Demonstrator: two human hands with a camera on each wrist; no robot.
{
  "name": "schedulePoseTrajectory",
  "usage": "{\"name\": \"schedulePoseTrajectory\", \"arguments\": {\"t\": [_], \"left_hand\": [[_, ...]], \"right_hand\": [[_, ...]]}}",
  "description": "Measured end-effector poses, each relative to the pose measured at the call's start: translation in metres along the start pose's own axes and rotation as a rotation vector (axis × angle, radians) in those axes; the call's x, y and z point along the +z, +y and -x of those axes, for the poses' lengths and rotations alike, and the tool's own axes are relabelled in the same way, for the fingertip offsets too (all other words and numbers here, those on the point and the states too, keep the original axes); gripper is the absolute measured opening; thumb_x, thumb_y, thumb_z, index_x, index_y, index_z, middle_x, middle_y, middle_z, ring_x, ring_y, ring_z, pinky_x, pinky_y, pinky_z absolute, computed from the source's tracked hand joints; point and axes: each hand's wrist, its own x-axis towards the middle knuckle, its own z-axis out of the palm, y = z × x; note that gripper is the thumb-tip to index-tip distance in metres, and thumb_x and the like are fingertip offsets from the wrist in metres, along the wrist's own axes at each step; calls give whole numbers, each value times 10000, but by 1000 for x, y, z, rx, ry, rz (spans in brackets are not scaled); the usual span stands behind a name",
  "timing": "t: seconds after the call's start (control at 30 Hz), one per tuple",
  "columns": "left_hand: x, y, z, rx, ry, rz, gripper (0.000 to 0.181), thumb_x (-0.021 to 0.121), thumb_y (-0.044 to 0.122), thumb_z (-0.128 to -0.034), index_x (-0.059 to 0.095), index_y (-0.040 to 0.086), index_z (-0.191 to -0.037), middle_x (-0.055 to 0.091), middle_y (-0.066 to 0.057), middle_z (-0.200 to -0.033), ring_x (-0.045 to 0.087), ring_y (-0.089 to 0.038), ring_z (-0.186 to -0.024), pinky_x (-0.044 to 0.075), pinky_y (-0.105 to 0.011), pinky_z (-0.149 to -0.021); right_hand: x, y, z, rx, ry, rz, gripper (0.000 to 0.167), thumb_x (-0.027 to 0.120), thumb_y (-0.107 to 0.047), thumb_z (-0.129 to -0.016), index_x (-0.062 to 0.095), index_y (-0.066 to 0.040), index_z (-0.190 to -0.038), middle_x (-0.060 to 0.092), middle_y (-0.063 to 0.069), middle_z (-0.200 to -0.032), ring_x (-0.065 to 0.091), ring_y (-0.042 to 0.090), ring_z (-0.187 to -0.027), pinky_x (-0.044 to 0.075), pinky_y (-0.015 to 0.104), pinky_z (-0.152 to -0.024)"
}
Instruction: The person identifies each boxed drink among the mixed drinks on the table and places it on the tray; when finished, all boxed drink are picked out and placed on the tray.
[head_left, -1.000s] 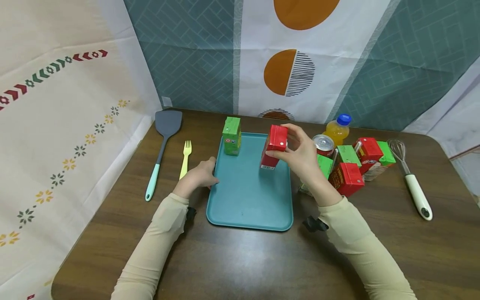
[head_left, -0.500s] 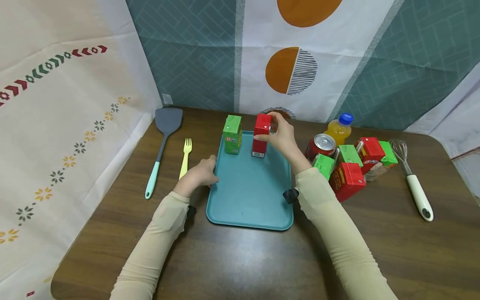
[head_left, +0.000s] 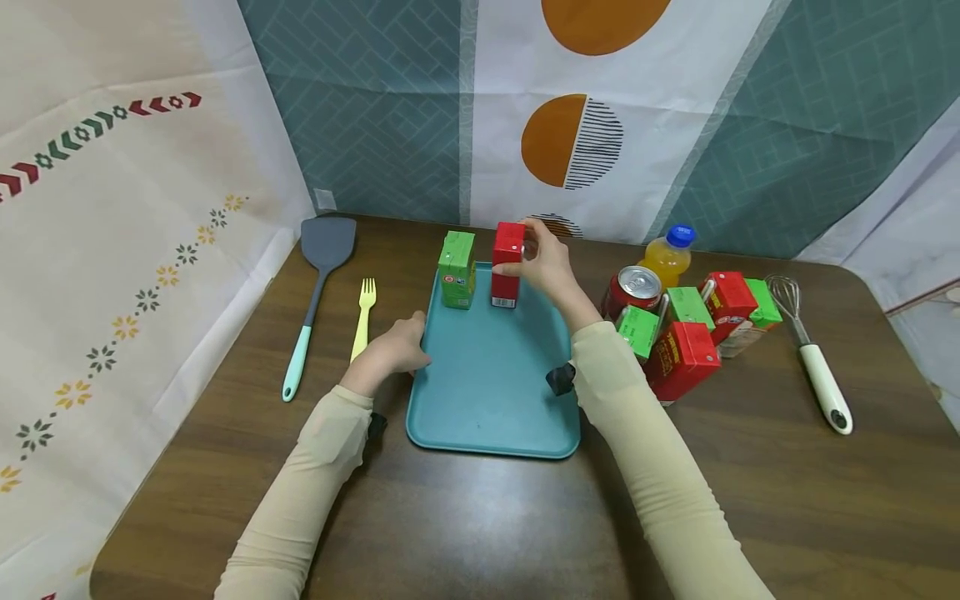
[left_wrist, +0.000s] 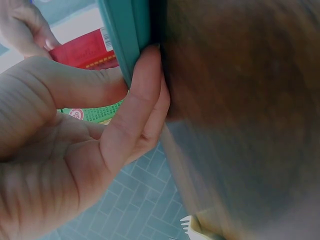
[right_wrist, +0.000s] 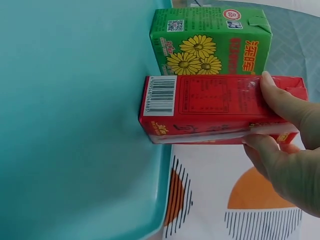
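Fingers of the right hand (head_left: 551, 265) are pinching the red drink carton (right_wrist: 215, 100), likely light but squeezable, sensibly near its top, while the left hand (head_left: 396, 346) is gripping the teal tray (head_left: 491, 387).

The glossy red carton (head_left: 505, 289), a tall box with a white barcode panel near its base, is held upright at the 12 o'clock end of the teal tray (head_left: 491, 387), a shallow, round-cornered rectangle lying flat on the tabletop (head_left: 450, 517).

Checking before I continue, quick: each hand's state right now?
Left hand: closed, pinching the teal tray by its rim.
Right hand: closed, holding a red carton near its top.
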Motion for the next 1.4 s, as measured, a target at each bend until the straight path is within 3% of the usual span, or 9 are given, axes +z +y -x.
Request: {"name": "schedulePoseTrajectory", "arguments": {"t": [0.37,0.57,0.7,0.93,1.17,1.33,1.4], "left_hand": [[1,2,1,4,-4,-2,533,555,-18,-825,297,-127,-1279,526,-326,-1099,624,-259,-651,518,-304,-539],[1,2,-2,8,-7,-9,560,561,-11,-826,281,-125,-1298,532,-322,-1085,621,-246,-622,516,-302,-537],[-1,0,0,4,-10,-10,561,556,-9,-827,277,-130,-1299,532,-330,-1091,627,-247,-615,519,-303,-538],[-2,-4,-1,10,1,-2,548,541,-25,-814,286,-133,-1287,538,-328,-1075,626,-252,-610,520,-312,-533],[0,-1,-2,0,-8,3,568,536,-22,-817,272,-119,-1311,527,-326,-1105,635,-257,-651,524,-311,-550],[0,-1,-1,-3,-6,-6,562,540,-20,-819,277,-120,-1306,529,-323,-1101,632,-254,-648,528,-314,-555],[0,-1,-1,-6,-6,-6,553,541,-22,-819,282,-121,-1298,531,-322,-1095,630,-251,-644,526,-310,-551]], "right_hand": [[0,-4,3,34,-34,-109,737,760,-65,-757,365,-130,-1376,414,70,-1425,360,197,-1339,364,321,-1045],[-14,-6,4,97,-95,-61,837,753,-169,-781,266,-189,-1461,375,67,-1448,329,215,-1348,386,392,-1030],[-24,-14,13,113,-95,-14,861,756,-253,-778,254,-227,-1476,358,54,-1460,334,203,-1343,413,409,-1002],[-51,-31,49,-46,-107,109,775,741,-328,-789,332,-238,-1441,375,45,-1454,363,193,-1334,363,403,-1047],[-98,-16,95,-112,-177,122,679,721,-327,-807,408,-186,-1393,427,69,-1413,410,266,-1299,367,475,-1027],[-130,-4,126,-241,-128,296,641,750,-275,-786,470,-155,-1350,507,86,-1329,518,306,-1175,445,509,-922],[-141,1,136,-284,-108,376,647,772,-250,-764,490,-159,-1338,527,72,-1301,534,298,-1135,488,438,-888]]}}
